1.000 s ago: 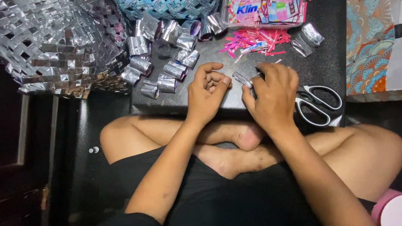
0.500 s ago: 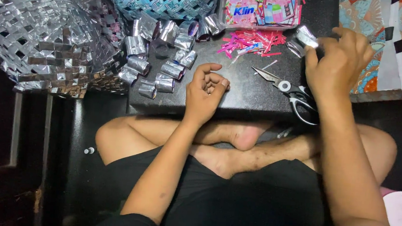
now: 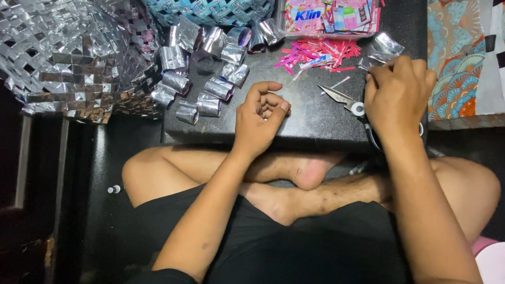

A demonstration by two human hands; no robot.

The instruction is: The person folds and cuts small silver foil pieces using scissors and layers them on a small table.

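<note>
My right hand (image 3: 398, 93) lies over the scissors (image 3: 338, 97) right of frame centre, covering the handles; only the open blades show, so I cannot tell how it grips. My left hand (image 3: 259, 119) rests at centre on the dark board (image 3: 316, 120), fingers curled loosely, holding nothing I can see. Pink strips (image 3: 316, 54) lie just above the scissors. Folded foil pieces (image 3: 206, 73) cluster left of my left hand. A woven silver mat (image 3: 46, 36) fills the upper left.
</note>
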